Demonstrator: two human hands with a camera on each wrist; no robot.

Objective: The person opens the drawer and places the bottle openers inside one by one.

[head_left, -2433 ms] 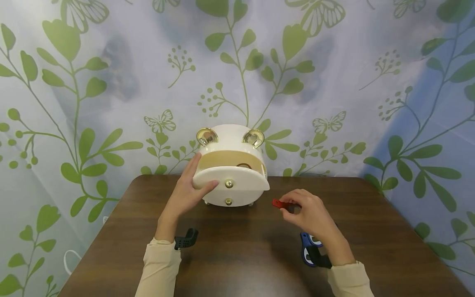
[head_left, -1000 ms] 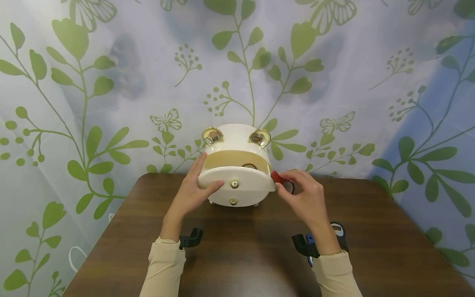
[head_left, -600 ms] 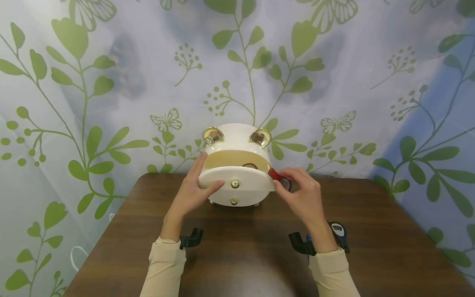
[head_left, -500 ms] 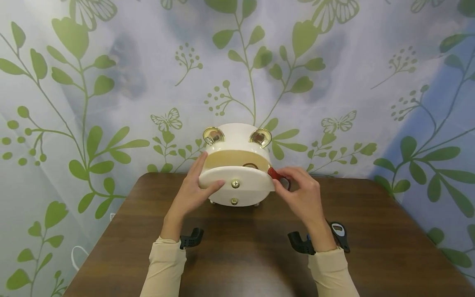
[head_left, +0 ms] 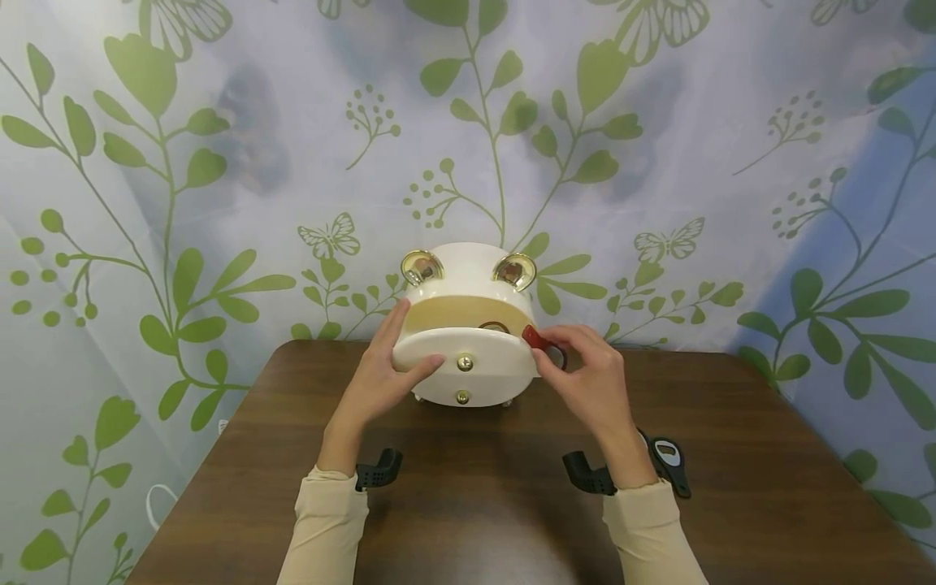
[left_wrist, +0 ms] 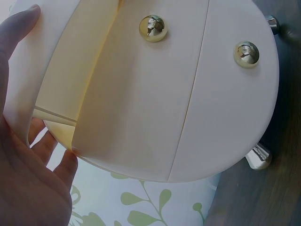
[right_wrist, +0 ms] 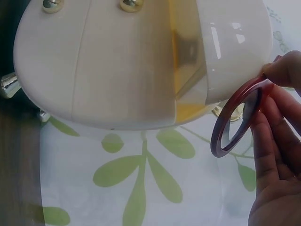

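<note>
A white mini cabinet (head_left: pixel 468 272) with two gold ear shapes stands on the table, its upper drawer (head_left: pixel 427 348) pulled out. My left hand (head_left: pixel 373 378) holds the cabinet's left side, thumb across the front and fingers round the side (left_wrist: pixel 33 188). Between thumb and fingers, my right hand (head_left: pixel 588 374) pinches a red bottle opener (head_left: pixel 532 335). Its red end is at the drawer's right rim in the head view; whether they touch I cannot tell. Beside the cabinet, the opener's dark oval ring (right_wrist: pixel 218 134) shows in the right wrist view. A brown ring (head_left: pixel 495 327) is partly visible in the drawer.
A black bottle opener (head_left: pixel 669 461) lies on the brown table (head_left: pixel 483 504) by my right wrist, with part of another dark item beside it. Behind the cabinet hangs a leaf-patterned cloth (head_left: pixel 292 162). Black wrist mounts (head_left: pixel 380 470) stick out from both sleeves.
My right hand has carried the red bottle opener left and up from over the table to the drawer's right rim. The left hand keeps its place on the cabinet.
</note>
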